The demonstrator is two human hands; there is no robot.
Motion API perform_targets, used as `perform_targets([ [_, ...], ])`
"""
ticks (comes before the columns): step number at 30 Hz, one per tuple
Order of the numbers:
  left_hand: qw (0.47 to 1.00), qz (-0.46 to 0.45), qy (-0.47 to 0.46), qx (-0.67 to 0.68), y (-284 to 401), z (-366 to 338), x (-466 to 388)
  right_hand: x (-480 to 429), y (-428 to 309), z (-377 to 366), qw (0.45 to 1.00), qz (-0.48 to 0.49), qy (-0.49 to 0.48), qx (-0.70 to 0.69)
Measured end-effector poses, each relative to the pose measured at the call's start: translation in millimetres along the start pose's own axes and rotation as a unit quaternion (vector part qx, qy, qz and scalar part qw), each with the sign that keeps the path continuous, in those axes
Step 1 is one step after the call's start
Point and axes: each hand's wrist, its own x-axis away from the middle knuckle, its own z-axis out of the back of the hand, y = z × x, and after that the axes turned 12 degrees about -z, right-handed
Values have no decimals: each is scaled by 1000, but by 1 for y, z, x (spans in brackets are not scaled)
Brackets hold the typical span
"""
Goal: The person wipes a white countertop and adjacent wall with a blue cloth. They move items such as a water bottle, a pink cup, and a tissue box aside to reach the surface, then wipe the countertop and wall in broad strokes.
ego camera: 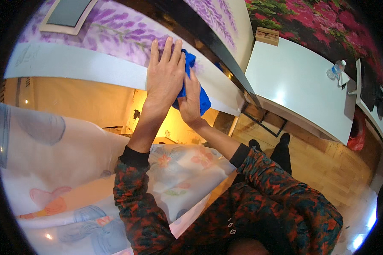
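My left hand [166, 73] lies flat, palm down, on a white surface with a purple floral print [121, 32]. Its fingers point up toward a glossy black strip [207, 41] and are slightly apart. Just to its right, my right hand [191, 98] presses on a crumpled blue cloth [205, 103], with part of the cloth sticking out above and below the fingers. The two hands nearly touch, and the left one may cover some of the cloth. Below the white front edge [83, 68] opens a yellow-lit recess [159, 122].
A translucent flower-printed sheet [73, 159] spreads across the lower left. At upper left lies a pale-framed dark panel [68, 14]. The white table [300, 83] on the right bears a small box [267, 36] and a plastic bottle [335, 70]. A red bag [357, 134] hangs beside it.
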Motion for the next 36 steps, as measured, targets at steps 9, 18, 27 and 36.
perform_targets([
  [9,999,-36,-4,37,40,-48,-16,15,70,28,990,-94,34,95],
  [18,994,-57,-22,94,81,-81,-17,21,91,24,993,-110,27,-14],
  [27,976,-98,-89,174,131,-124,-14,54,174,45,981,-151,80,86],
  [36,978,-147,-7,146,165,-154,-18,75,176,28,986,-103,124,35],
])
